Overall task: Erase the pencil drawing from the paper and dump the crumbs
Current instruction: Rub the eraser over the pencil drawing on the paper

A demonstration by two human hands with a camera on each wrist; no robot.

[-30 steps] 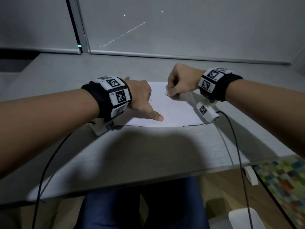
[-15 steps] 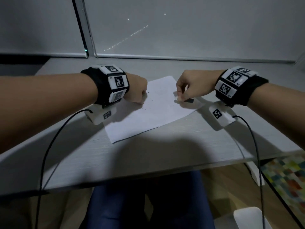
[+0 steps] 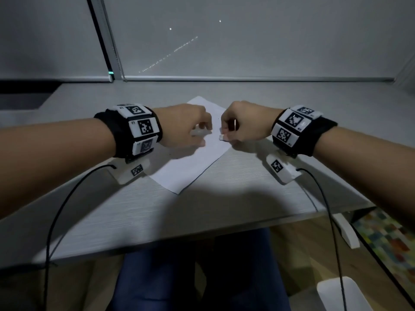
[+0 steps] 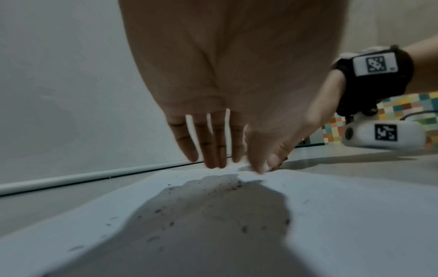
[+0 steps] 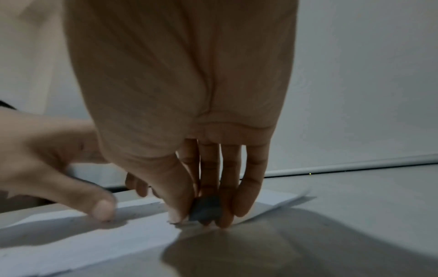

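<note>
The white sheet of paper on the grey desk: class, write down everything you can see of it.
The white sheet of paper lies on the grey desk, turned so one corner points at the person. It looks thin and plain, with dark eraser crumbs scattered over it; no drawing is discernible. The left hand touches it with its fingertips. The right hand, holding a small eraser, pinches its right edge, which lifts slightly.

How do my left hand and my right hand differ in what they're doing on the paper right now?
The right hand pinches a small eraser between thumb and fingers; the left hand holds nothing. The left hand's fingers reach down near the paper's crumbs; the right hand sits at the paper's right edge. Both wear marker wristbands.
</note>
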